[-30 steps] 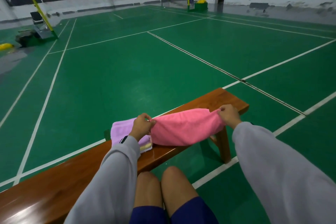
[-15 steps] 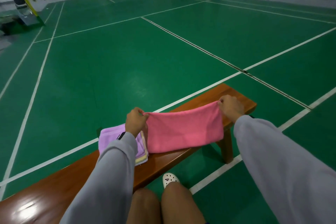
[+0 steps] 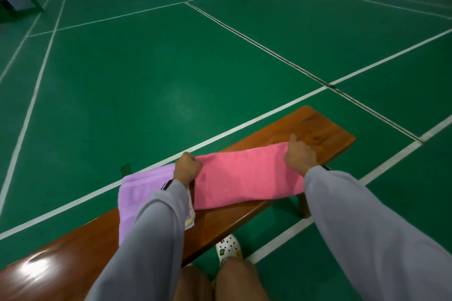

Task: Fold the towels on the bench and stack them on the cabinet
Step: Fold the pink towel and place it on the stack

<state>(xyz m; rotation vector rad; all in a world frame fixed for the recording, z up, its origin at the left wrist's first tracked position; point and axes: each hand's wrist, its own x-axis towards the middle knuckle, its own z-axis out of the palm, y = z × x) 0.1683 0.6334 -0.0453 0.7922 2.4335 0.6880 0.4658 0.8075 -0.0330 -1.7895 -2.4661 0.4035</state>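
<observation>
Half done at best, at a guess: lilac towel (image 3: 139, 190) folded over pale towel (image 3: 189, 221) on surface (image 3: 318, 129), pink towel (image 3: 244, 178) just beside, soft, flat in a long band, ends gripped by left hand (image 3: 187, 167) & right hand (image 3: 299, 154), cabinet not in view, stacking yet to do.

A folded pink towel (image 3: 244, 181) is lying lengthwise on the desk (image 3: 325, 129), a folded lilac towel (image 3: 137, 193) sitting just left.

bench (image 3: 244, 217): glossy varnished wood | pink towel (image 3: 244, 178): matt terry cloth
</observation>
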